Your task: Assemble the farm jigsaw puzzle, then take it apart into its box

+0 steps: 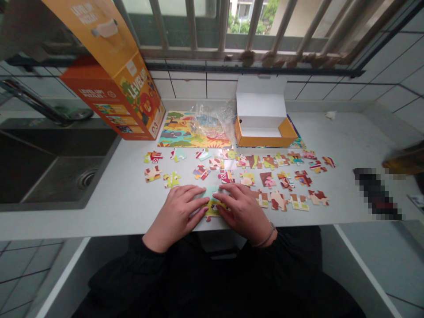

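Observation:
My left hand [175, 216] and my right hand [243, 207] rest on a small cluster of joined jigsaw pieces [213, 208] near the counter's front edge. Their fingertips press the pieces from both sides and partly hide them. Several loose cardboard jigsaw pieces [251, 174] with farm and animal pictures lie in rough rows just beyond my hands. A thin bracelet [266, 236] circles my right wrist.
A printed animal picture sheet [185, 130] and a crumpled plastic bag [212, 119] lie at the back, beside an orange puzzle box [112, 75] and an open box [265, 119]. A steel sink [56, 168] sits left. A blurred object [376, 194] lies right.

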A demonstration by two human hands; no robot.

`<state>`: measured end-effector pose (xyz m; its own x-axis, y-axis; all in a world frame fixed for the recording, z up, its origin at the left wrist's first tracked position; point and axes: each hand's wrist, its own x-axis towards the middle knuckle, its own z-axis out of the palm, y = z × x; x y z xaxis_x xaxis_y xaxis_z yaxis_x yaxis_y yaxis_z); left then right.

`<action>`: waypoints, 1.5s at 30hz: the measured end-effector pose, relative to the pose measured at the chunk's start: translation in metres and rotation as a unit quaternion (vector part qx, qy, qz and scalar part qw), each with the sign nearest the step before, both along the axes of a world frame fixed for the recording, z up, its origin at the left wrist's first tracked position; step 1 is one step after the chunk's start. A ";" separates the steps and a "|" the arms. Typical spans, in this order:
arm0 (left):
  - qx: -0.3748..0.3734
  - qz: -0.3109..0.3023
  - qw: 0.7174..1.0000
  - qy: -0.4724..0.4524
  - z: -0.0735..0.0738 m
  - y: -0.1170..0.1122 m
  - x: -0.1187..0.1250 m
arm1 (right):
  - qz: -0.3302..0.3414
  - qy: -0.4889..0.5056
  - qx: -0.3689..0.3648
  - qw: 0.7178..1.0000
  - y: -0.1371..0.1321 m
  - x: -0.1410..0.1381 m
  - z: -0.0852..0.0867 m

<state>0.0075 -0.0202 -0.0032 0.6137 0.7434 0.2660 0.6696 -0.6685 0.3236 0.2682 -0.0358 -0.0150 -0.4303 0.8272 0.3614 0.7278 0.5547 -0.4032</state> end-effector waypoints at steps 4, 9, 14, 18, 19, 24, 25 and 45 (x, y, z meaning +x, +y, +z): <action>-0.003 -0.002 1.000 0.001 0.001 0.000 0.001 | 0.001 -0.001 -0.004 1.000 0.000 0.000 -0.001; 0.007 0.013 1.000 -0.022 0.003 -0.001 0.001 | -0.023 0.067 0.005 0.997 -0.001 0.000 -0.005; 0.024 0.027 0.998 -0.043 0.005 -0.003 0.000 | -0.015 0.002 0.010 1.000 -0.002 0.000 -0.002; 0.002 -0.002 1.000 -0.022 0.005 -0.002 0.000 | -0.020 -0.004 0.006 1.000 -0.002 -0.001 -0.001; -0.001 -0.009 1.000 -0.019 0.005 -0.001 0.000 | -0.025 0.001 0.009 1.000 -0.002 -0.001 -0.001; 0.002 -0.022 1.000 -0.020 0.004 0.000 0.000 | -0.030 0.004 0.022 0.999 -0.002 -0.002 0.000; 0.003 -0.023 1.000 -0.020 0.004 0.000 0.000 | -0.025 0.004 0.024 0.999 -0.002 -0.002 0.001; 0.034 -0.070 0.997 -0.004 0.002 0.000 0.009 | -0.106 -0.097 0.053 0.988 -0.072 0.081 -0.026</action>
<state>0.0169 -0.0200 -0.0008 0.7079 0.6304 0.3185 0.5655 -0.7761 0.2790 0.3488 -0.1075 -0.0409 -0.3217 0.8683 0.3777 0.8900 0.4134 -0.1924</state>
